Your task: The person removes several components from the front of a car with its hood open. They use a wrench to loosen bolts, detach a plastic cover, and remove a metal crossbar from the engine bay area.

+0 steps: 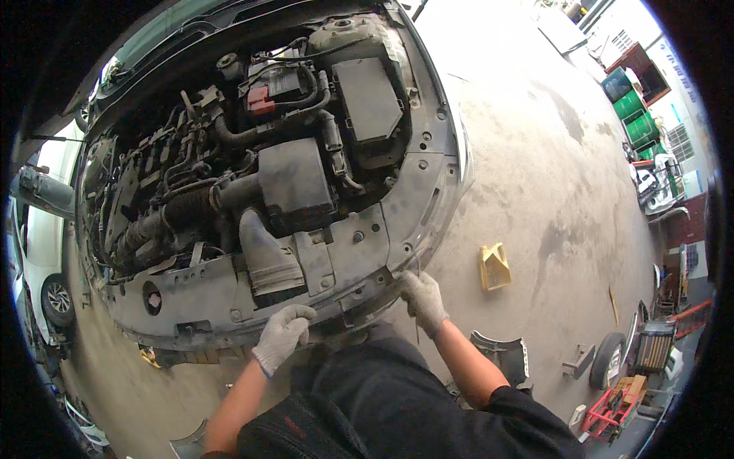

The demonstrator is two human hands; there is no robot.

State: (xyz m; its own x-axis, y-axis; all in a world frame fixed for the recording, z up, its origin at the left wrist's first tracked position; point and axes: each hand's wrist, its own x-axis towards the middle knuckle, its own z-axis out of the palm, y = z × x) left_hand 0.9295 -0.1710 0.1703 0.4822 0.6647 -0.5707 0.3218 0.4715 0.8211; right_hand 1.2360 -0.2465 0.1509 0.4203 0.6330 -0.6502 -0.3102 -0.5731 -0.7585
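Both gloved hands work at the front edge of an open car engine bay, where the grey front cover panel (359, 252) runs across the nose of the car just ahead of the person's body. The left hand (283, 336) is curled over the lower lip of that panel, fingers folded around the edge in a firm grip. The right hand (423, 301) rests on the panel's right end with fingers bent and seems to pinch a thin rod-like tool (417, 325) that hangs down from it, though the tool is too slim to make out clearly. The panel looks like moulded plastic: light, stiff along its ribs yet likely to flex and crack at its clip holes, so the thick outer lip, where the hands already sit, seems the safest place to hold it. Behind it lie the black air intake duct (267, 260), the boxy air filter housing (294, 183) and a battery with a red terminal cap (260, 99). On the concrete floor (550, 168) to the right lies a small yellow folded carton (495, 266), well apart from the car. Farther off, at the upper right, stand green drums (634, 115), and a red wheeled cart (612, 409) sits at the lower right.
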